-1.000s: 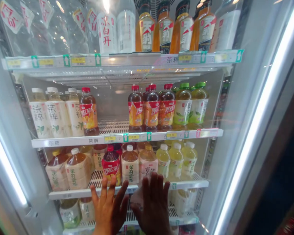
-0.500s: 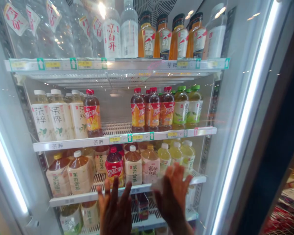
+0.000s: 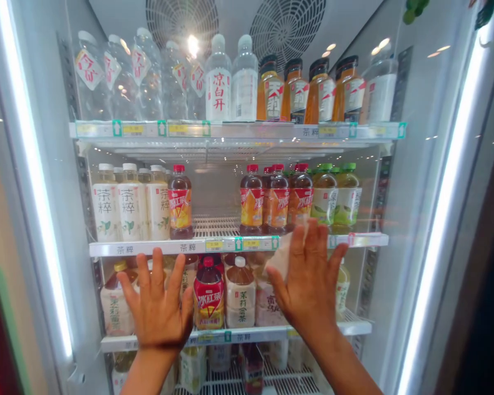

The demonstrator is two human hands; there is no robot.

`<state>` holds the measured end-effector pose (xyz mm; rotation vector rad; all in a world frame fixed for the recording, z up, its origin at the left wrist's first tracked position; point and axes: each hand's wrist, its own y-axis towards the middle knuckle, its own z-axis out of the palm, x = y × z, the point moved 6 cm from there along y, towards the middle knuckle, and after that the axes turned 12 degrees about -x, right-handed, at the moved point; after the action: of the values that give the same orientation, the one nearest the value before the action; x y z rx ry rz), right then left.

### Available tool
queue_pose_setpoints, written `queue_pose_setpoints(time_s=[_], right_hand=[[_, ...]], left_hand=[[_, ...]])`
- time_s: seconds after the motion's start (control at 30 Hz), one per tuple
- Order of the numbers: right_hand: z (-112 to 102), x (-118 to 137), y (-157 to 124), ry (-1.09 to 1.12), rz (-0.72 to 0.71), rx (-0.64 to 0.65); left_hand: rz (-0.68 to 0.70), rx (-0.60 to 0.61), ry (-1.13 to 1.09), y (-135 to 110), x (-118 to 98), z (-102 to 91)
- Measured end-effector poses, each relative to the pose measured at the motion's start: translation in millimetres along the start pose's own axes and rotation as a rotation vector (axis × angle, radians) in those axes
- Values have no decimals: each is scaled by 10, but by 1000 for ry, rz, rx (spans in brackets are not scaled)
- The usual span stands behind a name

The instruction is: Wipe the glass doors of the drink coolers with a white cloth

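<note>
My left hand (image 3: 158,307) lies flat on the glass door (image 3: 399,181) of a drinks fridge, fingers spread, in front of the lower shelf's tea bottles. My right hand (image 3: 310,280) is higher and to the right, fingers stretched out, and presses a white cloth (image 3: 282,257) against the glass. The cloth shows at the hand's left edge, just under the middle shelf's price strip (image 3: 214,245). A red-labelled bottle (image 3: 208,293) stands behind the glass between my hands.
Behind the glass, three shelves hold water bottles (image 3: 218,82), orange drinks (image 3: 296,90), white tea bottles (image 3: 127,203) and green-capped bottles (image 3: 346,192). Bright light strips run down the left frame (image 3: 33,181) and the right frame (image 3: 448,208). Two fans (image 3: 286,24) sit at the top.
Both hands have slid up the glass. The right hand with the cloth went from the lower shelf's edge up and right to the middle shelf's edge. The view has tilted upward.
</note>
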<state>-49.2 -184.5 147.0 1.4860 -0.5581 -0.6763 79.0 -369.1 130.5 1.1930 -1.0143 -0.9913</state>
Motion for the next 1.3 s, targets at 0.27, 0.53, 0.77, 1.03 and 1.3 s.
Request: queue_pose_setpoints(time_s=[0.27,0.53,0.77,1.03,1.3], right_hand=[[98,700,155,260,-613,47],[67,629,760,344,-908,64],[272,616,1745,254,-710,11],[346,967,2000,390,-1019,180],[415,1234,2300,358,-1063,117]], left_hand=[[-21,16,18,-33,-31,-30],[41,-108,82,-52,53,-104],[102,-26,100,701,350,-189],[138,-72,158,1049,613,-113],[178,-85,159,993,647,-120]])
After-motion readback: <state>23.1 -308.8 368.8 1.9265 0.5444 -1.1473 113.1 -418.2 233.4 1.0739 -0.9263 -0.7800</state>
